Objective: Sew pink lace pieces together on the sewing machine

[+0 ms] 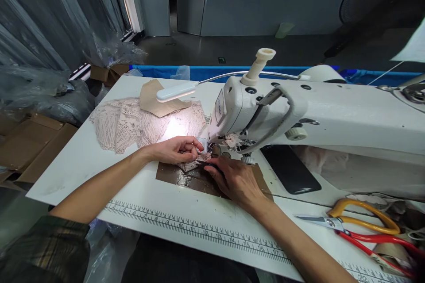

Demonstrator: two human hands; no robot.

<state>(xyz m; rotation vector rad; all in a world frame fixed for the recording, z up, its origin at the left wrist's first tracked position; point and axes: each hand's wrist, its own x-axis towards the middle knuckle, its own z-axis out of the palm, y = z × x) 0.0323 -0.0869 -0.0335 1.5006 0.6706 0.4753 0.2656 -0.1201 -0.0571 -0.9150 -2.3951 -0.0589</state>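
With left hand [175, 149] pinched on lace [196, 163] and right hand [237, 180] flat, open, pressing it to table [83, 163] well in from near edge, feed straight under machine [299, 110], fingertips clear.

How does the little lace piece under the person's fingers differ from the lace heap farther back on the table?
The lace piece is small; the lace heap is far bigger. The piece is pinched by the left hand and pressed by the right hand at the sewing machine; the heap lies spread behind, brown paper on it. Both are pale pinkish lace.
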